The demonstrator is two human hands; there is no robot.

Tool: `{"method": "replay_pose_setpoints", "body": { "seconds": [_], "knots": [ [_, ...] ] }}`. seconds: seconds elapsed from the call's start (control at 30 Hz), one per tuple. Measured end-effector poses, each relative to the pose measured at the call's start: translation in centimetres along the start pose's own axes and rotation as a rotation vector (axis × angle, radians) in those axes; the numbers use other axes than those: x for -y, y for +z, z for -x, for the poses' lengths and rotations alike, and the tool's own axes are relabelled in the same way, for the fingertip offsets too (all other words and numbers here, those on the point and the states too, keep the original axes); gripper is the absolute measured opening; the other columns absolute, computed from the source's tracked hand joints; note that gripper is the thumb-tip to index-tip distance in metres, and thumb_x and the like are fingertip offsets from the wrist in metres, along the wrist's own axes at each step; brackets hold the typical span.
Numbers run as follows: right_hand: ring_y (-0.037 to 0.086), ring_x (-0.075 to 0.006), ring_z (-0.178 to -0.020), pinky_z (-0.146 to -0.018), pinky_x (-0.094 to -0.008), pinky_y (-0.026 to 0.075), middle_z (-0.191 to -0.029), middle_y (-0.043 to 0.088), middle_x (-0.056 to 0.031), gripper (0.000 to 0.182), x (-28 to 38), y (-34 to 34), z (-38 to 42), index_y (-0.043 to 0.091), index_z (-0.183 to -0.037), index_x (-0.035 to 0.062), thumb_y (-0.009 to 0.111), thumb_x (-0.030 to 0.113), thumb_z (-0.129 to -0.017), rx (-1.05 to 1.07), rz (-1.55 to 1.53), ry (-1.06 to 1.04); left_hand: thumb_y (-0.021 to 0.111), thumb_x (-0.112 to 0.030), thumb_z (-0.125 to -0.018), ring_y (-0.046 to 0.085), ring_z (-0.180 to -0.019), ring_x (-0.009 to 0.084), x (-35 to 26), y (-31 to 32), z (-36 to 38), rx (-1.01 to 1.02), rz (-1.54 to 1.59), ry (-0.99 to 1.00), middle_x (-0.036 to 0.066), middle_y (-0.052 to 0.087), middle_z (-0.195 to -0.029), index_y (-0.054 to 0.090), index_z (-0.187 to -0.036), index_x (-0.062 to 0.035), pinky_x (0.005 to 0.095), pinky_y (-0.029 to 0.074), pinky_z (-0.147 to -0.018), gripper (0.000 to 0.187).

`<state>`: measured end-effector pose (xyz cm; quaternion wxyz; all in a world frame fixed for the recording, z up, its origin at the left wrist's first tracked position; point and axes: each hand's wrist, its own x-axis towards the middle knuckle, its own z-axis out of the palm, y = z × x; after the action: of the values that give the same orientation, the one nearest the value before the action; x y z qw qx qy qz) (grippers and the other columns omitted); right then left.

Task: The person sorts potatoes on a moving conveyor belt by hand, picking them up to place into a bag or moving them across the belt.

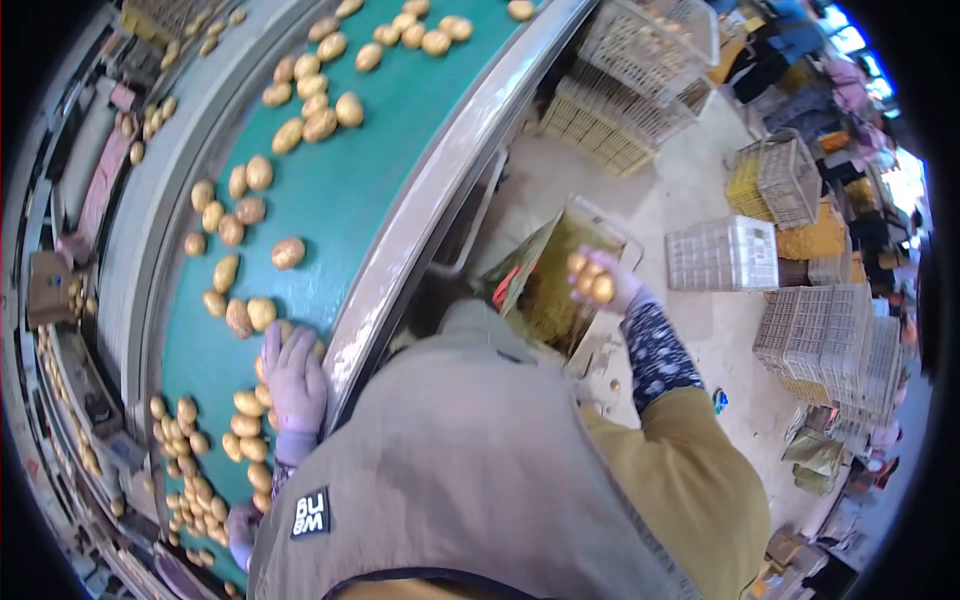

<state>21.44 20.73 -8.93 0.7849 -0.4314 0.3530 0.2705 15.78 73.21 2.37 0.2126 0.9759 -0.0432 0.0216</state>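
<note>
My left hand (297, 385), in a pale purple glove, lies over potatoes at the near edge of the green belt (330, 185). Its fingers are stretched out and partly cover the potatoes beneath. My right hand (617, 284), gloved too, is out to the right, closed around several small potatoes (592, 279). It is above the side of an open container (560, 285) with a yellowish inside. Loose potatoes (320, 124) are spread along the belt, with a denser group (198, 505) at the lower left.
Another person's gloved hand (243, 528) is at the belt's lower edge. A metal rail (440, 170) borders the belt. Plastic crates (722, 254) stand on the floor at right, with stacked crates (815, 335) beyond. More crates (640, 75) are at the top. People are at the far right.
</note>
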Motion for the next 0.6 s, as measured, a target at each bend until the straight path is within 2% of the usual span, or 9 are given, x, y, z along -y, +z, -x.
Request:
{"method": "replay_pose_setpoints", "body": {
  "seconds": [0.07,0.1,0.17,0.23,0.3,0.37,0.43,0.53,0.6],
  "knots": [
    [0.065,-0.0258,-0.099,-0.072,-0.0380,0.059,-0.119,0.058,-0.0138,0.057,-0.2,0.6,-0.6,0.047,-0.137,0.0187,0.068,0.038,-0.088,-0.311,0.148,0.183,0.050,-0.012,-0.090,0.041,-0.134,0.0430,0.4,0.9,-0.8,-0.032,0.003,0.031,0.015,0.065,-0.119,0.068,-0.110,-0.0035,0.0502,0.025,-0.114,0.028],
    [0.065,-0.0258,-0.099,-0.072,-0.0380,0.059,-0.119,0.058,-0.0138,0.057,0.5,1.3,-0.7,0.047,-0.137,0.0187,0.068,0.038,-0.088,-0.303,0.155,0.169,0.051,-0.013,-0.088,0.041,-0.133,0.0441,0.1,0.9,-0.8,-0.034,0.013,0.032,0.015,0.065,-0.119,0.068,-0.110,-0.0042,0.0516,0.024,-0.114,0.029],
    [0.066,-0.0245,-0.098,-0.080,-0.0412,0.057,-0.121,0.062,-0.0095,0.046,1.9,3.0,-0.6,0.050,-0.135,0.0188,0.059,0.039,-0.094,-0.428,0.545,0.017,0.053,-0.022,-0.089,0.040,-0.133,0.0458,0.1,1.4,-1.4,-0.043,0.023,0.071,0.016,0.065,-0.120,0.069,-0.111,-0.0062,0.0550,0.021,-0.114,0.032],
    [0.068,-0.0225,-0.094,-0.074,-0.0318,0.058,-0.123,0.062,-0.0113,0.050,5.4,7.1,0.3,0.047,-0.139,0.0133,0.057,0.037,-0.097,-0.219,0.475,0.029,0.055,-0.029,-0.090,0.038,-0.134,0.0456,-1.0,1.6,-0.9,-0.006,-0.050,0.108,0.015,0.061,-0.126,0.069,-0.113,-0.0105,0.0578,0.019,-0.114,0.033],
    [0.069,-0.0201,-0.091,-0.065,-0.0239,0.055,-0.121,0.063,-0.0129,0.051,8.5,11.4,2.4,0.045,-0.141,0.0075,0.054,0.033,-0.098,0.396,0.420,-0.129,0.057,-0.034,-0.091,0.037,-0.135,0.0447,-2.1,2.1,-1.2,-0.008,-0.100,0.134,0.013,0.060,-0.127,0.069,-0.114,-0.0136,0.0589,0.018,-0.114,0.033],
    [0.068,-0.0170,-0.087,-0.061,-0.0238,0.054,-0.117,0.063,-0.0111,0.052,10.6,18.2,3.8,0.043,-0.140,0.0050,0.058,0.030,-0.097,0.584,0.546,-0.307,0.056,-0.037,-0.091,0.036,-0.136,0.0425,-3.9,2.2,-1.8,-0.002,-0.097,0.100,0.011,0.061,-0.123,0.069,-0.111,-0.0154,0.0590,0.018,-0.114,0.032],
    [0.064,-0.0131,-0.097,-0.071,-0.0212,0.053,-0.118,0.063,-0.0103,0.051,11.3,23.3,1.9,0.045,-0.139,0.0018,0.060,0.027,-0.097,0.588,0.871,-0.568,0.054,-0.039,-0.093,0.035,-0.137,0.0400,-4.8,2.9,-2.4,0.020,-0.069,0.054,0.009,0.061,-0.117,0.070,-0.106,-0.0165,0.0584,0.019,-0.115,0.031],
    [0.055,-0.0352,-0.121,-0.102,-0.0379,0.045,-0.135,0.052,-0.0216,0.069,10.7,29.0,-2.1,0.043,-0.143,0.0069,0.070,0.033,-0.085,0.475,1.595,-1.079,0.052,-0.041,-0.094,0.035,-0.138,0.0375,-5.0,3.9,-1.1,-0.003,-0.091,-0.046,0.007,0.063,-0.116,0.071,-0.099,-0.0175,0.0575,0.019,-0.115,0.031],
    [0.051,-0.0394,-0.125,-0.106,-0.0398,0.042,-0.141,0.045,-0.0245,0.077,9.5,31.1,-5.8,0.040,-0.145,0.0103,0.072,0.037,-0.080,0.526,1.688,-1.072,0.052,-0.040,-0.093,0.035,-0.138,0.0377,-4.9,4.3,0.0,-0.118,-0.050,-0.174,0.005,0.064,-0.115,0.072,-0.096,-0.0173,0.0565,0.020,-0.115,0.030]
  ]
}}
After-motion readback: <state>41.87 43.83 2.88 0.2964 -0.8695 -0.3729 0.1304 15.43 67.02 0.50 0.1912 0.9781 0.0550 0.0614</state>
